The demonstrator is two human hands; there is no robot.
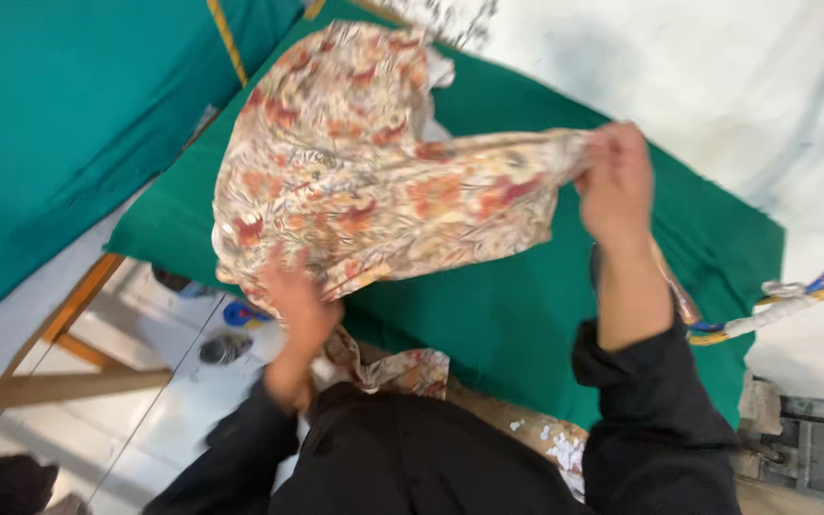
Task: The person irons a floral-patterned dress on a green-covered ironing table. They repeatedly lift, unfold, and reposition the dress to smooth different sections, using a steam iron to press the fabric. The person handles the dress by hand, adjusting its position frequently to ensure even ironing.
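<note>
A floral cloth (355, 181) in cream, orange and red is lifted over a green padded table (526, 315). My right hand (617, 181) pinches its right edge, raised above the table. My left hand (298, 310) grips the lower left edge near the table's front; the motion is blurred. The far part of the cloth still rests on the table top. A loose end of the cloth (393, 367) hangs down by my waist. Both my arms wear black sleeves.
A second green-covered surface (59, 114) fills the upper left. A wooden frame (69, 353) stands on the white tiled floor, with small objects (226, 339) beneath the table. A blue and yellow cord (793, 296) runs along the right. White wall behind.
</note>
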